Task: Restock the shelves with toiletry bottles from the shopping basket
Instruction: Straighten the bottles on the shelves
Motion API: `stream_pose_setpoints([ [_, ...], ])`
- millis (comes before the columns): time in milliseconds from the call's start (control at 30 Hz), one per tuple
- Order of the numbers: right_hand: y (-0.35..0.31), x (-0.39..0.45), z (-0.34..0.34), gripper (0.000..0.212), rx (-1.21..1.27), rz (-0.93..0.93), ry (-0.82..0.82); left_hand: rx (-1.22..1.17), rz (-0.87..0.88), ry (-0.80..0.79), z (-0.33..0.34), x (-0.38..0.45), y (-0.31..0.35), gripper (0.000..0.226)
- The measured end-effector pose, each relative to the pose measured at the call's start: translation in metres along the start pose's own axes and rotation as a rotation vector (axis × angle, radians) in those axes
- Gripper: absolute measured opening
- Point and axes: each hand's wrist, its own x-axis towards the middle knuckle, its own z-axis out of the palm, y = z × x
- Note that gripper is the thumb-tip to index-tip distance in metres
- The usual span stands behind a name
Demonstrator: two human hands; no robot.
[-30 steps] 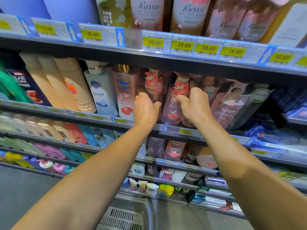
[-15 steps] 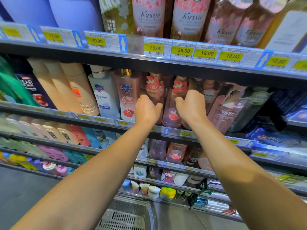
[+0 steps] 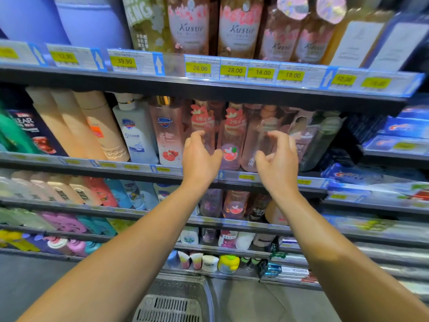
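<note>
- I am seeing my left hand (image 3: 200, 156) hanging in front of the second shelf (image 3: 130, 167), fingers loosely spread and gripping nothing, just before a pink bottle with a red neck tag (image 3: 204, 129).
- My right hand (image 3: 279, 159) is floating beside it, fingers half curled but apart, also carrying nothing; it is sitting just in front of a plain pink bottle (image 3: 255, 145).
- Between my two hands a second pink bottle with a fruit picture (image 3: 231, 140) is standing upright on the shelf, touching neither hand.
- Whether my fingertips are brushing the bottles behind them I cannot tell, as the picture is blurring there.
- To the left of these, a pink Safeguard bottle (image 3: 166, 135) and a white Safeguard bottle (image 3: 135, 133) are standing side by side, with peach-coloured bottles (image 3: 92, 124) leaning further left.
- Above, a row of yellow price tags (image 3: 234, 70) is running along the top shelf edge, under brown Kustie bottles (image 3: 191, 26).
- Below my forearms, the grey shopping basket (image 3: 171, 305) is showing at the bottom edge, its slotted wall facing me; I cannot tell what is lying inside.
- Lower shelves are holding more small bottles and jars.
</note>
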Motion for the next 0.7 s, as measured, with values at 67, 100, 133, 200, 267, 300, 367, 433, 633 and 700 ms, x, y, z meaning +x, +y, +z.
stream_pose_setpoints([
  [67,0.009,-0.008,-0.014,0.042,-0.023,0.056,0.037,-0.031,0.067,-0.068,0.008,-0.011,0.008,0.056],
  [100,0.013,-0.011,-0.022,0.043,-0.034,0.075,0.056,-0.041,0.103,-0.099,0.013,-0.015,0.013,0.056],
  [133,0.018,-0.013,-0.029,0.044,-0.047,0.094,0.073,-0.048,0.135,-0.13,0.017,-0.019,0.019,0.057],
  [200,0.027,-0.015,-0.043,0.048,-0.071,0.127,0.09,-0.039,0.195,-0.158,0.027,-0.025,0.03,0.059],
  [267,0.036,-0.011,-0.054,0.052,-0.086,0.131,0.095,-0.014,0.251,-0.148,0.038,-0.029,0.04,0.06],
  [300,0.04,-0.008,-0.058,0.054,-0.084,0.124,0.097,-0.005,0.271,-0.14,0.042,-0.029,0.045,0.061],
  [367,0.048,0.002,-0.062,0.061,-0.068,0.107,0.091,0.013,0.288,-0.117,0.052,-0.027,0.053,0.063],
  [433,0.053,0.012,-0.063,0.066,-0.056,0.085,0.055,0.02,0.256,-0.098,0.061,-0.024,0.061,0.063],
  [633,0.067,0.04,-0.06,0.061,-0.103,0.009,-0.051,0.063,0.14,-0.013,0.088,-0.012,0.086,0.034],
  [700,0.071,0.044,-0.058,0.052,-0.098,0.02,-0.063,0.093,0.067,-0.005,0.095,-0.005,0.09,0.032],
])
